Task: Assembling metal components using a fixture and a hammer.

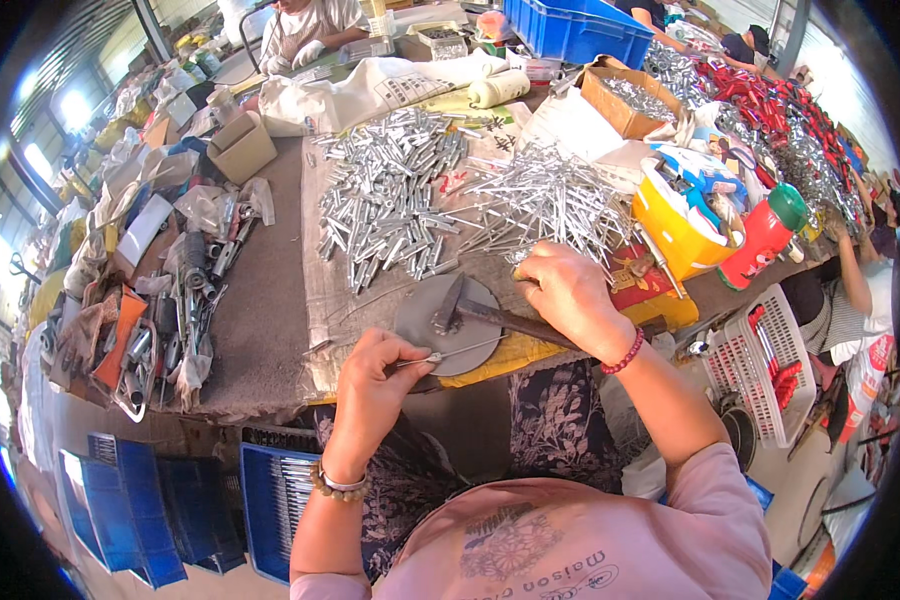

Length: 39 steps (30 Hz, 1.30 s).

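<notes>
A small brown cardboard box point(240, 146) sits closed at the table's far left. An open cardboard box point(625, 103) of metal parts stands beside the blue crate point(575, 30).

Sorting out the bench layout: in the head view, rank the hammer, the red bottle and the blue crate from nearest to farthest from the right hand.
From the right hand:
1. Hammer, just below it, lying on the round grey disc.
2. Red bottle, off to the right, leaning by the yellow tub.
3. Blue crate, far across the bench at the top.
</notes>
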Tool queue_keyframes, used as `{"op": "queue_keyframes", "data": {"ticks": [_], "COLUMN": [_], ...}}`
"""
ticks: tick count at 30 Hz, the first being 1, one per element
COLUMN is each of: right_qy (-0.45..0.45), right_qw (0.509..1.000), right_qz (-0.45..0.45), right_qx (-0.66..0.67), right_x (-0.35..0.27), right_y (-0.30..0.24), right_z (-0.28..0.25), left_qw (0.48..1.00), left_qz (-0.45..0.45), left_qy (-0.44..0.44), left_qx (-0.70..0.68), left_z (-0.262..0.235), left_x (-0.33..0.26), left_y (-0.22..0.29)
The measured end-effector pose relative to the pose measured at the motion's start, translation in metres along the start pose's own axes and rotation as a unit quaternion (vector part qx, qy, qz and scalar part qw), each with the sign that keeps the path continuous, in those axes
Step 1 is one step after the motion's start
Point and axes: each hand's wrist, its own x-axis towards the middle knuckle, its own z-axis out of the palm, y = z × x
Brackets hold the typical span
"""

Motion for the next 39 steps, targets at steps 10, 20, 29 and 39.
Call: {"op": "queue_keyframes", "data": {"ticks": [10, 20, 29, 39], "right_qy": [-0.111, -0.205, -0.140, -0.081], "right_qw": [0.926, 0.819, 0.919, 0.964], "right_qz": [0.157, 0.209, 0.055, -0.138], "right_qx": [0.323, 0.493, 0.363, 0.210], "right_x": [0.005, 0.004, -0.002, -0.003], "right_y": [-0.012, -0.052, -0.056, -0.089], "right_z": [-0.008, -0.012, 0.000, 0.019], "left_qw": [1.000, 0.999, 1.000, 0.998], "left_qz": [0.009, 0.036, 0.016, 0.057], "left_qy": [0.008, 0.007, -0.003, 0.004], "left_qx": [0.013, 0.013, 0.009, 0.023], "left_z": [0.000, 0.001, 0.000, 0.001], "left_x": [0.000, 0.000, -0.001, -0.002], "left_y": [-0.004, -0.006, -0.005, -0.013]}}
